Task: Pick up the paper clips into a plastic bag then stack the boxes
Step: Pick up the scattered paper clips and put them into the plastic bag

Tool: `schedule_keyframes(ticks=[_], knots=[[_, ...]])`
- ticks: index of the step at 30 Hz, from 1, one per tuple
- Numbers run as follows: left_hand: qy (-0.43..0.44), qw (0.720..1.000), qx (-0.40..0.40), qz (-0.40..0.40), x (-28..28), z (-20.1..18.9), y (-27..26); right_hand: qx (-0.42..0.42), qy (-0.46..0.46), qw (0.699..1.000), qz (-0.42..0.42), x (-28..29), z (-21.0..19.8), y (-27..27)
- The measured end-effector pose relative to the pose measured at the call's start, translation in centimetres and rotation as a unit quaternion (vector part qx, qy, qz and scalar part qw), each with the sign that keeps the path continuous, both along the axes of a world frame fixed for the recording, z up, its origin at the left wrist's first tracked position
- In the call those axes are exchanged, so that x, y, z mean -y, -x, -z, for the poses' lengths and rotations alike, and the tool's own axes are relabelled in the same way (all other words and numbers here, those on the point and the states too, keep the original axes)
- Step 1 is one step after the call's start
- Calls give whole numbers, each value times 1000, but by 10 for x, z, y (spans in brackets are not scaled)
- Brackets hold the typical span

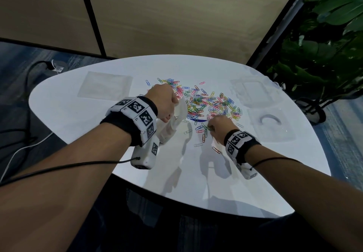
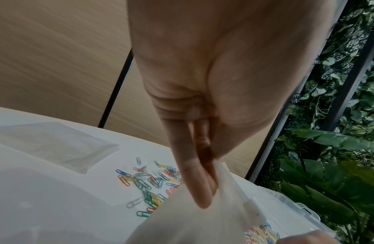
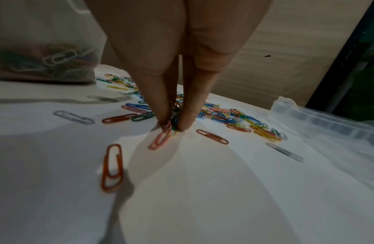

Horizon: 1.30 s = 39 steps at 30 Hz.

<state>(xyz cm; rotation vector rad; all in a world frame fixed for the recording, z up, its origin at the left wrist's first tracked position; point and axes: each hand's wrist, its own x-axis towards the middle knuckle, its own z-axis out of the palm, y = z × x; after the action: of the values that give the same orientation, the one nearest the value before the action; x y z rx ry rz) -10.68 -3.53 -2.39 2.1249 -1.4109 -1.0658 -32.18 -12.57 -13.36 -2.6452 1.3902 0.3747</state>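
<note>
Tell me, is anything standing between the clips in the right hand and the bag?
Nothing visible does. The right hand pinches clips at the table; the plastic bag, held by the left hand, is beside it.

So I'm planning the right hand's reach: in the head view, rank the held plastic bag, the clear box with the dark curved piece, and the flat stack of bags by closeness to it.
From the right hand:
1. Held translucent plastic bag, to its left.
2. Clear plastic box with the dark curved piece, to its right, only slightly farther, nearly a tie.
3. Flat stack of clear bags, far left.
</note>
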Motion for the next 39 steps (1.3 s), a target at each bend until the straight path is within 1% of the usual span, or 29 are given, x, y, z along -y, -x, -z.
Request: schedule_keyframes(ticks=[2, 3, 5, 6, 7, 8, 9, 11, 12, 13, 14, 15, 16, 18, 20, 24, 26, 28, 29, 30, 31, 32, 33, 35, 36, 37, 38, 39], knots=[[-3, 1000, 0, 3, 0, -1, 1, 3, -12, 999, 31, 2, -4, -5], [-5, 1000, 0, 4, 0, -1, 1, 24, -27, 997, 65, 4, -5, -5], [-7, 1000, -1, 6, 0, -2, 3, 99, -70, 981, 154, 10, -5, -2], [-7, 1000, -1, 7, 0, -2, 3, 154, -106, 960, 207, 14, -6, 0], [-7, 1000, 0, 7, 0, -3, 4, 222, -155, 926, 264, 17, -8, 2], [-6, 1000, 2, 7, 0, -3, 5, 292, -206, 878, 317, 18, -14, 2], [-6, 1000, 3, 7, -1, -3, 5, 362, -253, 824, 354, 18, -22, 1], [-7, 1000, 1, 9, -1, -2, 5, 484, -333, 715, 378, 13, -44, -7], [-7, 1000, -2, 8, -1, -2, 5, 525, -365, 674, 370, 10, -57, -12], [-7, 1000, -6, 6, -1, -2, 6, 549, -393, 648, 353, 6, -68, -18], [-7, 1000, -12, 3, -1, -1, 6, 561, -417, 634, 333, 2, -78, -24], [-5, 1000, -18, 0, 0, 0, 6, 561, -437, 628, 316, -2, -85, -29], [-4, 1000, -21, -2, 0, 1, 6, 552, -454, 631, 302, -8, -91, -34], [-2, 1000, -27, -8, 1, 3, 5, 524, -473, 649, 284, -18, -96, -45], [-1, 999, -33, -10, 0, 3, 4, 493, -467, 680, 277, -27, -96, -57], [1, 1000, -30, -3, 0, 3, 2, 436, -385, 771, 259, -34, -93, -76], [-1, 999, -32, 3, -1, 2, 2, 406, -307, 831, 226, -36, -92, -81], [0, 1000, -30, 7, -3, 1, 2, 344, -200, 905, 150, -37, -89, -85], [1, 1000, -29, 7, -3, 0, 1, 298, -164, 935, 101, -38, -89, -86], [2, 1000, -29, 7, -3, 0, 1, 261, -156, 951, 63, -39, -89, -86], [3, 1000, -30, 5, -3, 0, 0, 249, -172, 952, 45, -40, -88, -85], [5, 1000, -31, 1, -3, 1, -1, 259, -197, 945, 43, -40, -87, -83], [5, 1000, -30, -3, -3, 1, -3, 296, -230, 925, 64, -40, -88, -80], [5, 1000, -27, -10, -2, 2, -6, 392, -273, 867, 142, -37, -88, -67], [5, 1000, -25, -12, -2, 1, -7, 404, -266, 858, 174, -33, -85, -56], [4, 1000, -22, -12, -3, 0, -7, 381, -241, 870, 199, -28, -79, -42], [5, 1000, -19, -12, -4, -1, -8, 320, -211, 899, 210, -23, -72, -26], [5, 1000, -18, -12, -5, -2, -8, 241, -195, 925, 218, -20, -63, -8]])
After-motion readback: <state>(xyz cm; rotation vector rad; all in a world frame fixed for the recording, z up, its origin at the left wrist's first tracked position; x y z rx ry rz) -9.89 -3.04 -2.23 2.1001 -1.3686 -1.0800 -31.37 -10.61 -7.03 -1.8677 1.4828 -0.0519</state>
